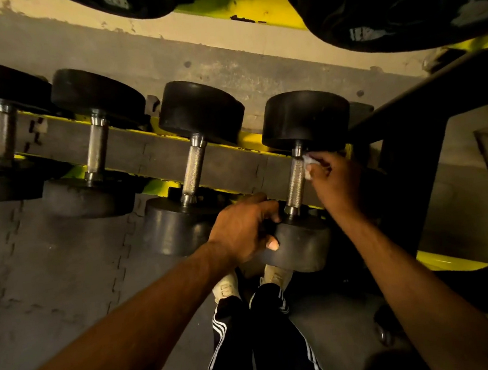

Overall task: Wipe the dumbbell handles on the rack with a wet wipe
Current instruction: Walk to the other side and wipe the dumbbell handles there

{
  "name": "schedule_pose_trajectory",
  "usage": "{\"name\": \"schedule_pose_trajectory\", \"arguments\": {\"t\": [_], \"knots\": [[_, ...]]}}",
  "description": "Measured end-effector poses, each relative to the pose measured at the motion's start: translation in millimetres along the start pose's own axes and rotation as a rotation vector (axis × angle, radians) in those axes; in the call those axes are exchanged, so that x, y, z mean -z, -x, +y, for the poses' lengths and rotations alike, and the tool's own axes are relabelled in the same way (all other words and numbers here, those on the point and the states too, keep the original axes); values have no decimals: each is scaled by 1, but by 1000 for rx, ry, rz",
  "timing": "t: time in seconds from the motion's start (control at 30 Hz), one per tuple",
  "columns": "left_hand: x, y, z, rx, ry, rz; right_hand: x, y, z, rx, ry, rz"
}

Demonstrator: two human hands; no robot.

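As wipe (pixel 307 165) touches handle (pixel 294 181), hands (pixel 242 232) (pixel 335 177) flank.

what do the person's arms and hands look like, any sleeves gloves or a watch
The left forearm and right forearm are bare as far as the frame shows: no sleeves in view. The left hand and right hand wear no gloves, and neither wrist shows a watch or band. No rings can be made out, though the light is dim and some fingers are hidden.

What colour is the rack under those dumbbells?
Bright yellow rack, clearest in the head view, beneath the black dumbbells.
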State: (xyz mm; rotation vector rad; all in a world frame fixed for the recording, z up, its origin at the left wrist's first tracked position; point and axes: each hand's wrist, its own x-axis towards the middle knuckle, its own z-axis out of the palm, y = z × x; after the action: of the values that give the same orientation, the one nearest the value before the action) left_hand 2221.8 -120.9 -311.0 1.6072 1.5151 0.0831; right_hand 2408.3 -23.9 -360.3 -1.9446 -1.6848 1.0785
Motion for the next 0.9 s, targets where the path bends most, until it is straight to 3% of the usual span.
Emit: {"name": "schedule_pose_trajectory", "arguments": {"t": [0.1, 0.23, 0.3, 0.4, 0.6, 0.8, 0.9], "knots": [[-3, 0, -4, -12, -2, 20, -16, 0, 11, -317, -287, -46], [-4, -2, -6, -25, -3, 29, -2, 5, 21, -554, -342, -366], [-4, -3, -6, -26, 0, 25, 7, -7, 18, -476, -260, -446], [-5, -2, -7, -26, 11, 28, 6, -21, 8, -288, -119, -357], [-7, -5, -6, -16, -2, 35, 4, 17, 31, -397, -217, -386], [-12, -4, -4, -19, 20, 59, -7, -8, 15, -207, -283, 30], [-16, 1, -2, -9, 41, 72, -1, 1, 12, -111, -203, 8]]}}
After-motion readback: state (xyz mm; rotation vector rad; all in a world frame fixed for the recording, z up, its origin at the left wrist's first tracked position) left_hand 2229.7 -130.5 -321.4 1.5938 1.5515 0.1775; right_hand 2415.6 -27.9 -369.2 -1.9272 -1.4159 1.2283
